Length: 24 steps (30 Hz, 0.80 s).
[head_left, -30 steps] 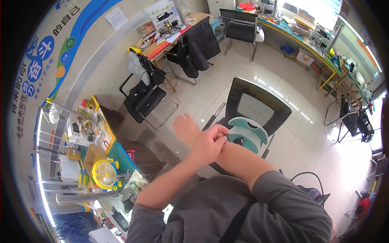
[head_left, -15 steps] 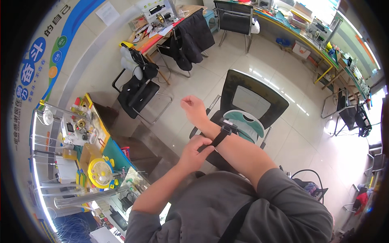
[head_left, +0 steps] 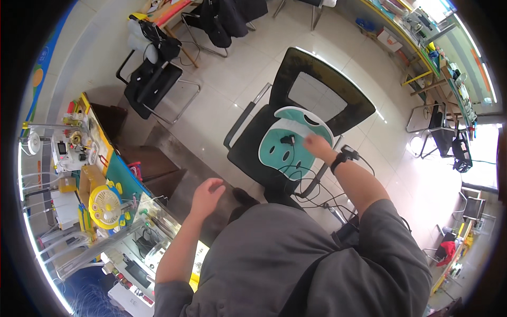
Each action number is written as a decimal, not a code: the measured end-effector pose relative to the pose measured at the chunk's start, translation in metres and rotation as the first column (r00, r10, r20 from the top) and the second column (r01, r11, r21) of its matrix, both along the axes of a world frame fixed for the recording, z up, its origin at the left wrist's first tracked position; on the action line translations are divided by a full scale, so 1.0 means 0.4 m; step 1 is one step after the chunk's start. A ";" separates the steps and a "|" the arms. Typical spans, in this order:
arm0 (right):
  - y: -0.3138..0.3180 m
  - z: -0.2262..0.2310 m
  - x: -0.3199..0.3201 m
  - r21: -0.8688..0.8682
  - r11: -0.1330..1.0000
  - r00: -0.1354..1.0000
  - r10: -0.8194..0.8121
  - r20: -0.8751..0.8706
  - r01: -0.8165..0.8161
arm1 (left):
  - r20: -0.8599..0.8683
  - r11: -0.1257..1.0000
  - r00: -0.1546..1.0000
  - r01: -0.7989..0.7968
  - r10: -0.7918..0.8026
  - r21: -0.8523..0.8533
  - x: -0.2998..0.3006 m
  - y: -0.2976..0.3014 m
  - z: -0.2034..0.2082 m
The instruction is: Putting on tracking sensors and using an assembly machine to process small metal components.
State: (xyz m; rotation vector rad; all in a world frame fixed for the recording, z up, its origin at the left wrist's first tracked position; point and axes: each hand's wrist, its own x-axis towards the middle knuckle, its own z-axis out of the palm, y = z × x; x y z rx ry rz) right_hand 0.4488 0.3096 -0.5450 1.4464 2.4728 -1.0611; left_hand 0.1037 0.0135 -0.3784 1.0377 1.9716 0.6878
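My right hand (head_left: 318,147) reaches over the teal and white seat cushion (head_left: 275,150) on a black office chair. Its fingers are smeared by motion, so their pose is unclear. A black strap with a small device (head_left: 346,154) goes round that wrist, and a thin cable runs from it. On the cushion, left of my right hand and apart from it, lies a small black strapped device (head_left: 288,139), also with a cable. My left hand (head_left: 207,196) hangs in the air left of the chair, fingers loosely bent and apart, with nothing in it.
Loose black cables (head_left: 303,193) loop over the cushion's front and the armrest. On my left is a workbench with a yellow fan (head_left: 107,206) and a small machine (head_left: 68,153). Another black chair (head_left: 153,87) stands beyond it; more benches line the far right.
My left hand has let go of the wrist strap and moved down and left. My right hand has swung right, over the cushion. The view has tilted lower, showing the seat and cables.
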 end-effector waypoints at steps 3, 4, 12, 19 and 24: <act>-0.084 -0.090 0.156 -0.312 0.950 0.884 0.147 0.443 -0.002 | 0.031 0.989 0.998 -0.055 0.060 -0.134 -0.019 -0.094 -0.091; -0.123 -0.116 0.186 -0.322 0.947 0.880 0.156 0.448 -0.004 | 0.065 0.982 0.994 -0.079 0.091 -0.172 -0.019 -0.114 -0.109; -0.253 -0.132 0.236 -0.701 0.556 0.707 0.261 0.657 0.447 | 0.240 0.966 0.960 -0.083 0.144 -0.246 0.014 -0.118 -0.139; -0.149 -0.101 0.178 -0.776 0.627 0.974 0.210 0.083 -0.069 | 0.280 0.968 0.957 -0.008 0.081 -0.251 0.018 -0.048 -0.148; -0.028 0.403 -0.110 -0.694 0.657 0.934 0.352 -0.063 -0.295 | 0.177 0.989 0.977 0.133 -0.119 -0.064 0.092 0.125 -0.060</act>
